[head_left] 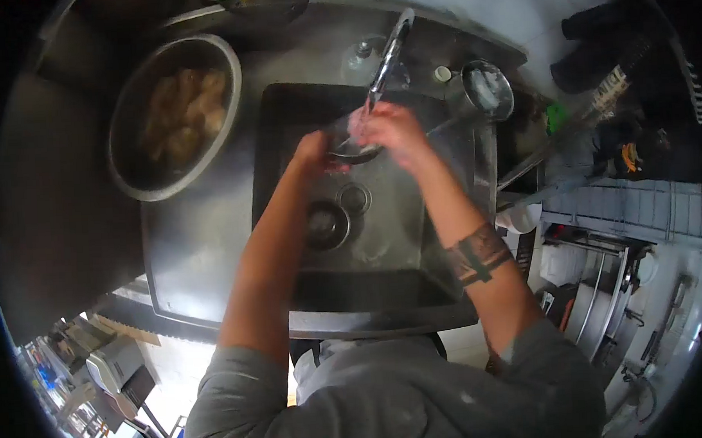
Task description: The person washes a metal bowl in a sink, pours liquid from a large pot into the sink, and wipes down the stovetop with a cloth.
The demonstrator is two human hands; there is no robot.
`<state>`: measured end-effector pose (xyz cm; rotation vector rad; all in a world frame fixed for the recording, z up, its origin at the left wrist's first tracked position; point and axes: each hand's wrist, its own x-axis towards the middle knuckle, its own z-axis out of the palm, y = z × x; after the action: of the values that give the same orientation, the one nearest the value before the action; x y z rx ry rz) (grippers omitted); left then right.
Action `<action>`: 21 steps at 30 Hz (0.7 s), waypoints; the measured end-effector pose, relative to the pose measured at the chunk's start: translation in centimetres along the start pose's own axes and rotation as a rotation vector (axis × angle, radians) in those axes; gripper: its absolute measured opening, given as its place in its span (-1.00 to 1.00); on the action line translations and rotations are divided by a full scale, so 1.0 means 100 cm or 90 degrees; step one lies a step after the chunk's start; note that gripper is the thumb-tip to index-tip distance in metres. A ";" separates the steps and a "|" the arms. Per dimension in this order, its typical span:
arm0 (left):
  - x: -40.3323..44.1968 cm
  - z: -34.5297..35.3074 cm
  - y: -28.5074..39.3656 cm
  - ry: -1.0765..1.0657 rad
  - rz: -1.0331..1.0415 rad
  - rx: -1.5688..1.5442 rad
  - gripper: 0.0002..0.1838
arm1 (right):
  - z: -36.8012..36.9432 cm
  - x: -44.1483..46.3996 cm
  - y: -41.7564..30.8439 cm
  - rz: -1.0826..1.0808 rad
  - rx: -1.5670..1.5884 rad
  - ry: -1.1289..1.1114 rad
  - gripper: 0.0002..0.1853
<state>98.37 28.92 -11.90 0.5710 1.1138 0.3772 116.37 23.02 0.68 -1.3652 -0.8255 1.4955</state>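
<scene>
Over a metal sink (384, 253), under the faucet (389, 61), both hands are at a small round metal vessel (356, 151). My left hand (314, 152) is closed on its left rim. My right hand (390, 131) is closed at the vessel's upper right side, with something pinkish and blurred at its fingertips that I cannot make out. A thin handle seems to run from the vessel toward the right. Lower in the sink lie a round drain (325, 225) and a smaller ring (353, 198).
A large metal bowl (232, 107) of pale food pieces stands on the left counter. Behind the sink are a clear bottle (357, 60) and a small white cup (442, 74). A metal container (486, 92) stands at the back right. Shelving is at the lower right.
</scene>
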 end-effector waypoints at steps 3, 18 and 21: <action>-0.010 -0.017 -0.032 -0.179 -0.071 -0.140 -0.60 | 0.036 0.028 0.016 0.110 0.101 -0.094 -0.75; 0.012 -0.073 -0.043 -0.011 0.037 -0.134 -0.41 | 0.006 0.034 0.023 -0.210 -0.600 -0.115 -0.70; 0.063 -0.143 -0.201 0.311 0.086 0.424 -0.30 | 0.028 0.041 -0.001 -0.104 -0.595 -0.113 -0.64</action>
<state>87.92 19.79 -33.28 1.1873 1.6906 0.2605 113.81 27.18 -0.27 -1.7531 -1.8470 1.1293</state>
